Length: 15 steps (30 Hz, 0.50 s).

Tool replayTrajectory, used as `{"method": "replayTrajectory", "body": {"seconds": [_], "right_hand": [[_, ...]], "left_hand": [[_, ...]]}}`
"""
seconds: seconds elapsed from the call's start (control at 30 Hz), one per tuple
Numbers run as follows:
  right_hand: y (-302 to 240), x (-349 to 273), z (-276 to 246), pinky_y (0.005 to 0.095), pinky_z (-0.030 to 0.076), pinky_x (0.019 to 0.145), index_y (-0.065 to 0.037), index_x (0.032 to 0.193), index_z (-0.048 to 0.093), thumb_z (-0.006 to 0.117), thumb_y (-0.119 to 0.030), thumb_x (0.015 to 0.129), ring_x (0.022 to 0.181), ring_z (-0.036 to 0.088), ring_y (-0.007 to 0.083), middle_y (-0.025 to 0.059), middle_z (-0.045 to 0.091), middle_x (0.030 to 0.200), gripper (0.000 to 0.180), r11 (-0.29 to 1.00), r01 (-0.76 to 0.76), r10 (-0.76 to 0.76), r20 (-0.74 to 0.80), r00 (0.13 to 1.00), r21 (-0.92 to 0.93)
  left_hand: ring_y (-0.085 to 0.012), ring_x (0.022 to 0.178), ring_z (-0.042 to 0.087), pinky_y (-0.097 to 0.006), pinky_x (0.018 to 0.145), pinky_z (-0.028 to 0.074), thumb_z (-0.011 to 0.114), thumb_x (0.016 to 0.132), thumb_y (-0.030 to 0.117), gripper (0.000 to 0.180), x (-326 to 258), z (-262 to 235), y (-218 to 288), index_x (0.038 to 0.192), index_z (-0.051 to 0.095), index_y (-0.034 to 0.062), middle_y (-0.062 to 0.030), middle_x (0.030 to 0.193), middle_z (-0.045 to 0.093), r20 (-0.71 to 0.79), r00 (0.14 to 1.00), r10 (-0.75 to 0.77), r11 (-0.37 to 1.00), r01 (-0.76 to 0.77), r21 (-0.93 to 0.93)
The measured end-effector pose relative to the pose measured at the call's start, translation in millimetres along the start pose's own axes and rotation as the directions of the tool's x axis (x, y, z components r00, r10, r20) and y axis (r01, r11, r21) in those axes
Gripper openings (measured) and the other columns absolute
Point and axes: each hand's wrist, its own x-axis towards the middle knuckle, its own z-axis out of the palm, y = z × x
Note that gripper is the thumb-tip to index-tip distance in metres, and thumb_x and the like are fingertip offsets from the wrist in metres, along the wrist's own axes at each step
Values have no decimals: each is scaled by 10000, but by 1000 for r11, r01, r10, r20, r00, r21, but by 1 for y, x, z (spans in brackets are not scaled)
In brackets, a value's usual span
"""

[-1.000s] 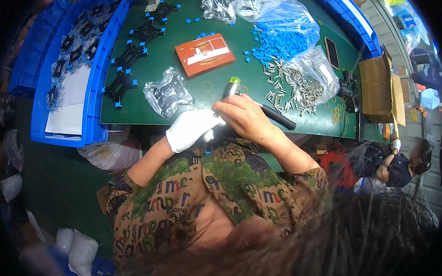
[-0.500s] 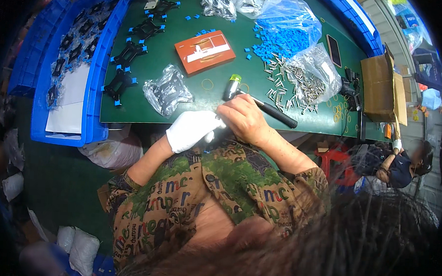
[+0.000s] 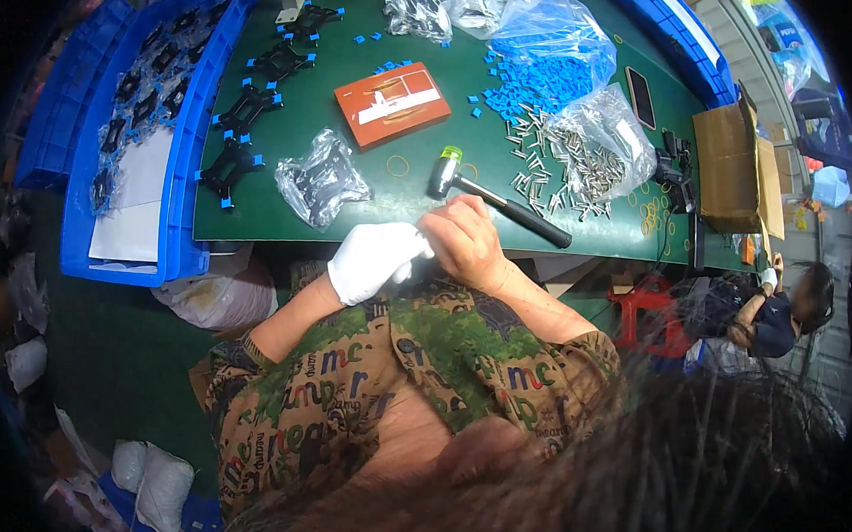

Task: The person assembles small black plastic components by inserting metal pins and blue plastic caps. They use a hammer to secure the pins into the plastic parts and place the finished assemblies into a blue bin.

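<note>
Hammer [image 3: 494,199] just beyond both hands

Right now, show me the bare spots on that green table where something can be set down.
Bare green table lies along the near edge between the black frames and the clear parts bag, and between the orange box and the hammer. It is crowded on the right: metal pins, blue clips, rubber bands.

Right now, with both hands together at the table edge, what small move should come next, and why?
Probably lift the right hand to the hammer: it lies free on the green table just beyond the knuckles, while the gloved left hand meets the right; what they pinch is hidden.
</note>
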Motion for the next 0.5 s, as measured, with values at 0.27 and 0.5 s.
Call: {"method": "replayTrajectory", "body": {"seconds": [0.27,0.5], "right_hand": [[57,35,-46,453,458,937,-100,1196,636,758,-142,872,879,645,259,46,638,898,348,952,-15,55,123,991,-304],[146,62,-49,433,440,874,-179,1151,735,637,-142,940,1012,667,246,46,669,1005,236,844,-103,322,345,882,-526]], "left_hand": [[-159,595,634,-320,586,520,584,969,135,148,5,-13,-7,1020,718,98,-28,711,631,-69,996,48,998,-45,53],[-104,586,587,-259,562,458,570,1022,176,250,10,-4,-14,969,751,12,-57,709,641,-82,995,-48,992,37,-122]]}}
